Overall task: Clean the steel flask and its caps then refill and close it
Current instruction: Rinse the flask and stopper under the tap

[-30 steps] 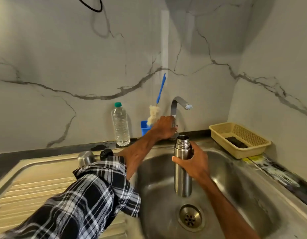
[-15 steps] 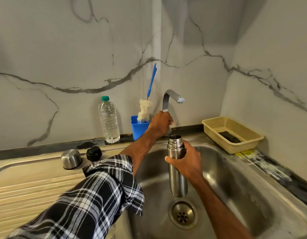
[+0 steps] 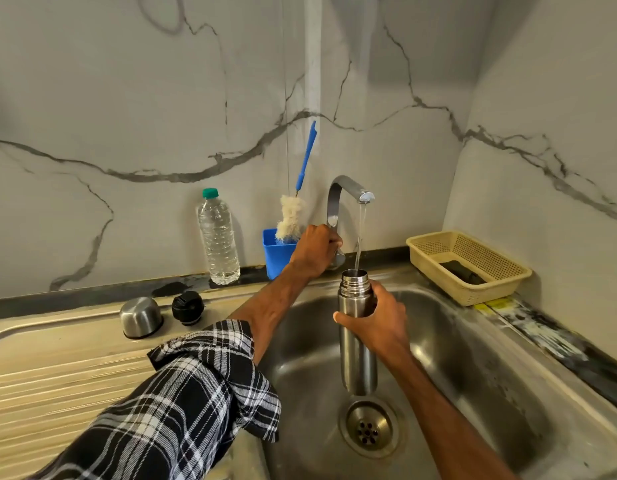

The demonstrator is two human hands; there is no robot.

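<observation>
Steel flask (image 3: 358, 365) first: it stands upright and uncapped inside the sink (image 3: 473, 358), held above the drain (image 3: 369, 426) with its mouth directly under the spout.

The tap (image 3: 338, 199) rises from the back rim of the sink. The left hand (image 3: 315, 251) is curled round its lower part, apparently on the lever, though the lever itself is hidden. The right hand (image 3: 379, 320) is wrapped round the flask's upper body, just below the threaded neck.

On the drainboard (image 3: 58, 375) to the left, well apart from the flask, lie the 2 caps: the steel cup cap (image 3: 141, 317), mouth down, and the black stopper (image 3: 187, 306) just beside it.

The change is the smallest thing in view: a thin water stream (image 3: 360, 233) now runs from the spout into the flask's mouth, where 0.5 s ago the spout was dry. I judge this to be rinsing or filling just begun. How full the flask is cannot be seen, and both caps remain off.
</observation>
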